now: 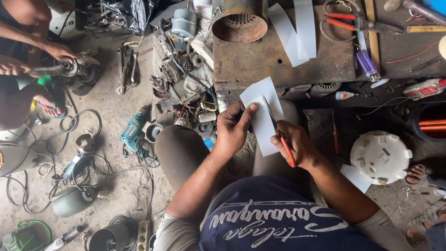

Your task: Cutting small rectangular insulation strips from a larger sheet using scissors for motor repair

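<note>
At the far left another person's hands (55, 58) work on a small motor (76, 69) on the floor (116, 111); cables (69, 148) loop across the concrete nearby, and a teal drill (134, 128) lies just right of them; a heap of motor parts (181, 74) sits against the left edge of the bench (260, 60).

The left hand (234, 128) pinches the lower left edge of a white sheet of paper (262, 118), thumb on top and fingers (232, 111) closed on it from beneath; the sheet is held above the knees, just in front of the bench edge, tilted a little; the right hand (295, 142) is closed on red-handled scissors (278, 132), whose blades lie across the paper along its middle, pointing away from the body.

On the bench stand a rusty round housing (239, 21) and two white paper strips (295, 30); further right lie red-handled pliers (357, 22) and a purple lighter (367, 65); on the floor to the right rests a round white cover (381, 157), with a coil of copper wire (432, 124) beyond it.
</note>
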